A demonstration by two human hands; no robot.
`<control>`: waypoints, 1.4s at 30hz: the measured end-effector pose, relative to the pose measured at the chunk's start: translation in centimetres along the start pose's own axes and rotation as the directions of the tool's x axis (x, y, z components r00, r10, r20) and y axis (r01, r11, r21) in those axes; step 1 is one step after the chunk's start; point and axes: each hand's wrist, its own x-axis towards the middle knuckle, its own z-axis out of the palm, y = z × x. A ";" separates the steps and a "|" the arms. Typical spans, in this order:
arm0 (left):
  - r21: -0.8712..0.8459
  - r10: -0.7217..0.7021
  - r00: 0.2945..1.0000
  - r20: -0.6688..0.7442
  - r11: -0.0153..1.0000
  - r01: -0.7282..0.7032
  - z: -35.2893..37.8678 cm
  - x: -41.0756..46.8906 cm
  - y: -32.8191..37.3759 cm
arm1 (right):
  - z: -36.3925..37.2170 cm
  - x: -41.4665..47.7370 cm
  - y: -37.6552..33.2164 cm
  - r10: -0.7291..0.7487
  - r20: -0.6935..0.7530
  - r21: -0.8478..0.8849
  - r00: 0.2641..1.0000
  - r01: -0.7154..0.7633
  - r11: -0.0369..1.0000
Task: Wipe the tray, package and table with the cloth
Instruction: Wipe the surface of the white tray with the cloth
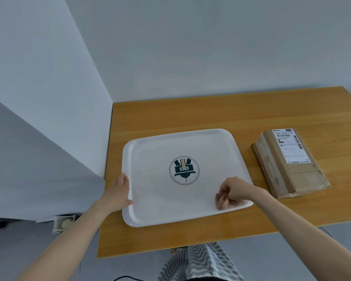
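Note:
A white tray with a round dark logo in its middle lies on the wooden table. My left hand grips the tray's left rim, thumb on top. My right hand holds a small pinkish-brown cloth bunched in its fingers, down on the tray's near right corner. A brown cardboard package with a white shipping label lies flat on the table to the right of the tray, untouched.
The table's left edge runs close to a white wall. Its near edge is just in front of me, with patterned grey-and-white fabric below it. A small pale object lies on the floor at the left.

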 end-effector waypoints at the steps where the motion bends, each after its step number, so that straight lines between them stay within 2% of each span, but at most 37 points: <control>1: 0.003 0.002 1.000 0.003 1.000 -0.002 0.0 0.0 0.0 | 0.6 0.2 -1.0 -0.029 0.008 0.025 1.000 0.029 0.999; 8: -0.006 -0.005 1.000 0.002 1.000 0.005 -0.1 0.2 0.0 | 5.5 2.1 -9.8 -0.277 0.002 -0.037 0.961 0.277 0.960; 17: -0.020 -0.003 1.000 0.017 1.000 0.003 -0.2 0.2 -0.9 | 9.8 4.6 -17.6 -0.451 -0.017 -0.113 0.892 0.447 0.888; 32: -0.125 0.030 0.998 -0.049 0.992 -0.036 0.0 0.3 -2.1 | 9.3 7.7 -22.3 -0.448 -0.128 -0.213 0.885 0.417 0.884; 37: -0.203 -0.024 0.998 -0.066 0.979 0.010 0.1 0.6 -1.6 | 6.7 9.8 -23.0 -0.371 -0.211 -0.116 0.904 0.354 0.928; 42: -0.220 -0.027 0.989 -0.142 0.975 -0.005 -0.4 0.7 -1.1 | 2.8 12.1 -23.3 -0.290 -0.308 0.006 0.906 0.307 0.952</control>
